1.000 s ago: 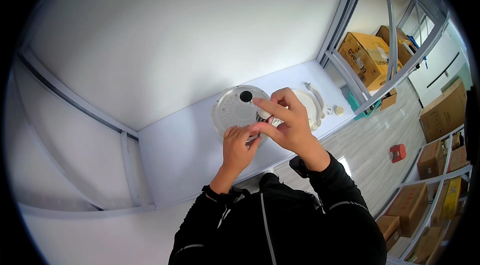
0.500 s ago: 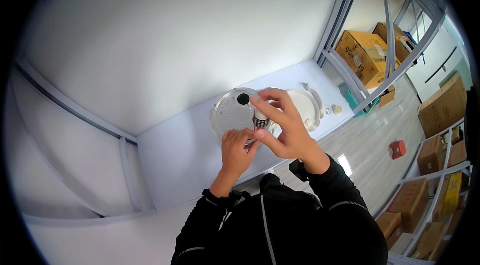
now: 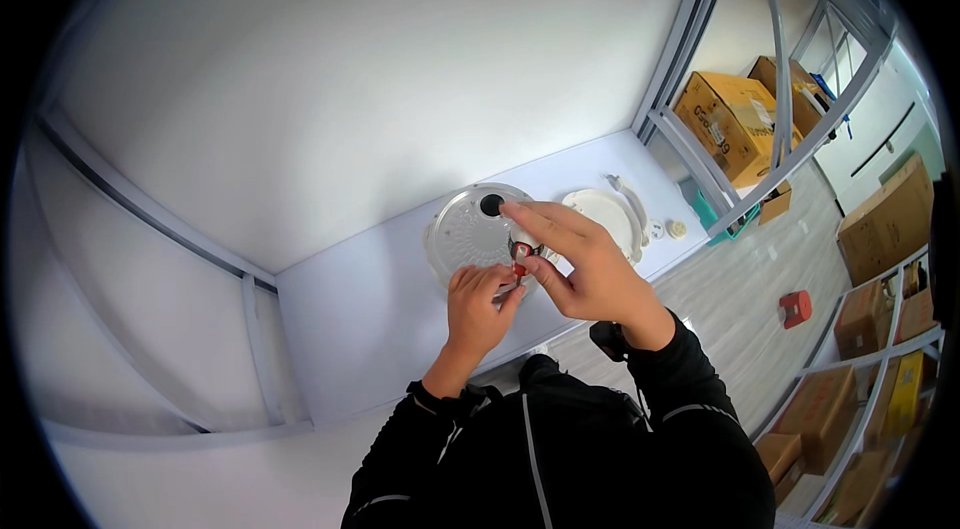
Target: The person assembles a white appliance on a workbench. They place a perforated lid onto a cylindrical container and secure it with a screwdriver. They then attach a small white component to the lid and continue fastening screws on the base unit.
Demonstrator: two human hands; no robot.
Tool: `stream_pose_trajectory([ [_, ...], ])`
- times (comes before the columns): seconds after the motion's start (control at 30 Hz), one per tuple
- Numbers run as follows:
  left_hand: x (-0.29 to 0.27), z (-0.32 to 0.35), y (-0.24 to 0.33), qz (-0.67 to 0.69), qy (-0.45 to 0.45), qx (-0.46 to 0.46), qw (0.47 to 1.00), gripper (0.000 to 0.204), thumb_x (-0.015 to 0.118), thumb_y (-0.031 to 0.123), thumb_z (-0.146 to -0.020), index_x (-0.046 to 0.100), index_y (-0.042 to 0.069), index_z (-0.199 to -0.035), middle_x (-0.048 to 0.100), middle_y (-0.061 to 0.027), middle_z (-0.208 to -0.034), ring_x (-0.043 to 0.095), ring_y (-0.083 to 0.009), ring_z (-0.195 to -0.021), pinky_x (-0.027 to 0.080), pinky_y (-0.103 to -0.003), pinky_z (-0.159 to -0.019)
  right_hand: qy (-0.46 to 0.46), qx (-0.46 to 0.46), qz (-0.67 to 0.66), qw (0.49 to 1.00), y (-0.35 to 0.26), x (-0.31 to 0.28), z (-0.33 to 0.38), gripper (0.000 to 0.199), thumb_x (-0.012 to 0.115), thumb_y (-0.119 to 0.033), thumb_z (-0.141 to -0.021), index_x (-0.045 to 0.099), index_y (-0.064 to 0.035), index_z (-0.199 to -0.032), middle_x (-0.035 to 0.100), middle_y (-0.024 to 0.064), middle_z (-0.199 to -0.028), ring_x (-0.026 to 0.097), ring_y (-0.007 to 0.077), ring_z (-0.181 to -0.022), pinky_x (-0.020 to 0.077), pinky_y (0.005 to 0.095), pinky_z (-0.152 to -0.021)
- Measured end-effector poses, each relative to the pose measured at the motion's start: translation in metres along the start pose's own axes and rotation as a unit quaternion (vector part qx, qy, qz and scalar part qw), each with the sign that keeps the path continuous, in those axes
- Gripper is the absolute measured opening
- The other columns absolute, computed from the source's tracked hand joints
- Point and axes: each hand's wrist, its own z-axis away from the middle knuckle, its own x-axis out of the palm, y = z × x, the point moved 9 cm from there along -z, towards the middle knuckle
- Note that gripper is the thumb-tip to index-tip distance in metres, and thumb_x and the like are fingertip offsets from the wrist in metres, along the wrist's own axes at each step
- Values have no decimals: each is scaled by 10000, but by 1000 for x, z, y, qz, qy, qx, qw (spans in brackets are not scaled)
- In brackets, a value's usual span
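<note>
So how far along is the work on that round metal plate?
Done: the round metal plate lies on the shelf, white round cover set aside. In hand: both hands, left hand and right hand, pinch a small red part at its edge. Left: cover still off.

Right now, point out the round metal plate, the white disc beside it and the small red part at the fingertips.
round metal plate (image 3: 468, 229), head view, its perforated face.
white disc (image 3: 605, 212), head view, its top face.
small red part (image 3: 520, 251), head view, its visible middle between both hands' fingertips.

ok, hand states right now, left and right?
Left hand: fingers curled at the round grey disc, grip unclear.
Right hand: pinching a small red-tipped part.
</note>
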Motion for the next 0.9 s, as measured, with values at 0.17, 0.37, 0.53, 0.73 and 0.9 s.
stream_pose_trajectory([
  [0.17, 0, 0, 1, 3, 1, 1, 1000, 249, 846, 148, -827, 690, 113, -1018, 772, -11, -934, 727, -265, -940, 479, -447, -959, -77, 30, 79, 993, 4, -4, 2, 571, 866, -180, -827, 710, -122, -1373, 649, 121, -1102, 647, 265, -892, 571, 337, -756],
  [0.37, 2, 0, 0, -1, -2, -6, 1000, 241, 836, 152, -836, 702, 119, -1034, 778, -8, -929, 728, -263, -944, 475, -445, -977, -34, 10, -29, 999, -9, 0, -2, 584, 850, -172, -849, 676, -118, -1404, 665, 89, -1100, 669, 281, -878, 557, 356, -725],
  [0.53, 2, 2, -3, -2, -13, -19, 1000, 220, 829, 163, -843, 724, 108, -1029, 786, -24, -947, 730, -272, -955, 472, -456, -1002, -59, 3, 20, 998, -2, 2, -2, 631, 875, -242, -827, 658, -103, -1403, 673, 100, -1015, 672, 283, -816, 550, 355, -677],
  [0.73, 5, 4, -5, 4, -4, -27, 1000, 194, 830, 161, -835, 736, 83, -986, 788, -70, -958, 729, -293, -971, 472, -469, -1008, -19, -2, 110, 994, 6, -4, -1, 675, 916, -463, -741, 690, -77, -1246, 643, 78, -942, 623, 247, -672, 503, 326, -568],
  [0.9, 1, 3, -2, 6, 21, -14, 1000, 230, 850, 136, -809, 724, 83, -994, 774, -65, -927, 718, -298, -930, 479, -466, -978, -31, 39, 148, 988, 13, -1, 2, 647, 924, -466, -759, 649, -71, -1192, 654, 76, -955, 643, 246, -681, 499, 320, -568],
])
